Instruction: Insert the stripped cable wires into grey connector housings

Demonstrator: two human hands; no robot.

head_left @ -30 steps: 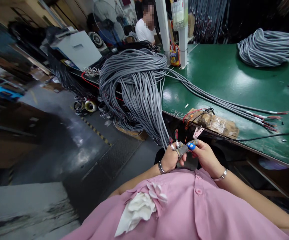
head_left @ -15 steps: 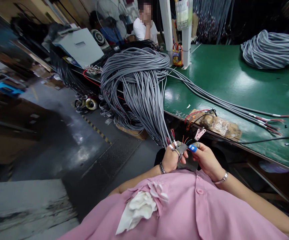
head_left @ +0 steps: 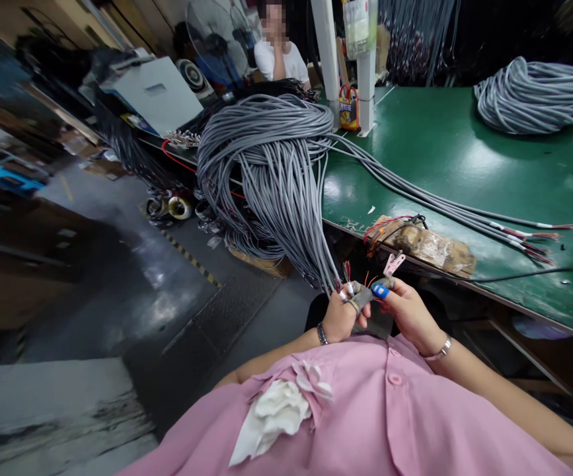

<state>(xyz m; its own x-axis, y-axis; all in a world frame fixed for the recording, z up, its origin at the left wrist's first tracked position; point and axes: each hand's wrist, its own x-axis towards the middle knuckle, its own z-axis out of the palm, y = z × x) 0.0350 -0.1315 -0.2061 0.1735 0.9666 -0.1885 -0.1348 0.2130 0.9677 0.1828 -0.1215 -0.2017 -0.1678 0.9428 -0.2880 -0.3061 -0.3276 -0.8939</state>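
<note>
My left hand is closed round the end of a grey cable, with grey wrapping on its thumb. Thin coloured wires fan out from that end between my hands. Thumb and forefinger of my right hand pinch together at these wires, a blue cover on the thumb; the exact wire tips are hidden. Beside my left hand, other stripped cable ends show red and green wires. They belong to the large bundle of grey cables draped over the table edge. A pink clip sits just above my right hand.
A green table carries several cable ends and a coil of grey cable. A worn wooden block lies along its near edge. White posts rise behind. A person in a white shirt sits beyond, near a fan.
The wires between my hands have shifted: orange-red ones now stand out where green ones also showed. My hands stay close together. The whole view has moved slightly.
</note>
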